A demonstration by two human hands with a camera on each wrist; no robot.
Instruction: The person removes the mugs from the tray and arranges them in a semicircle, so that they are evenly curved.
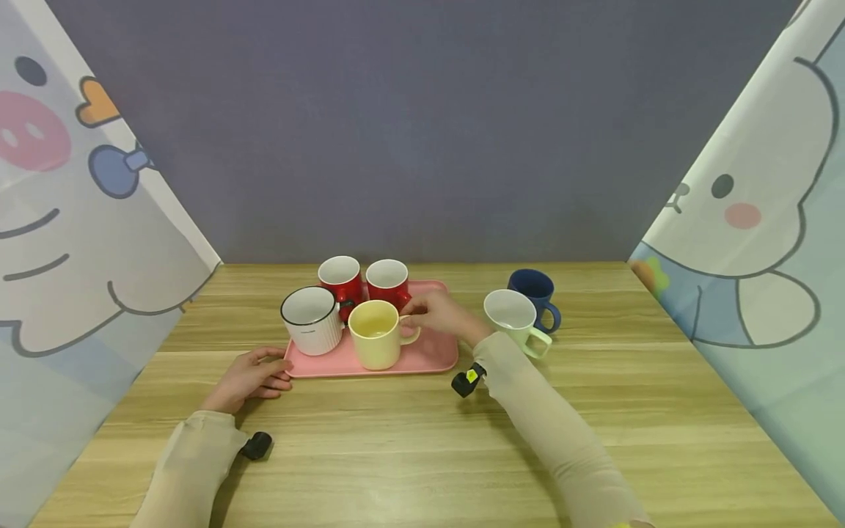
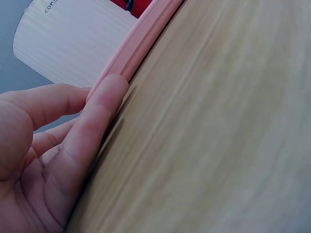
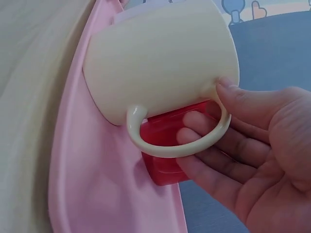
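Observation:
A pale yellow mug (image 1: 374,345) stands upright on the front part of a pink tray (image 1: 432,356). My right hand (image 1: 445,315) holds its handle (image 3: 167,151) between thumb and fingers, as the right wrist view shows. My left hand (image 1: 249,378) is at the tray's front left corner. There the thumb and a finger (image 2: 87,128) pinch the rim. Just beside that hand, a white ribbed mug (image 1: 315,330) with a black rim sits on the tray. Two red mugs with white insides, a left one (image 1: 350,284) and a right one (image 1: 389,293), stand behind, partly hidden.
Right of the tray, on the wooden table (image 1: 370,455), stand a pale green mug (image 1: 518,330) and a dark blue mug (image 1: 538,290), close together. A grey wall (image 1: 422,132) rises behind the table. Printed cartoon sheets flank it on both sides.

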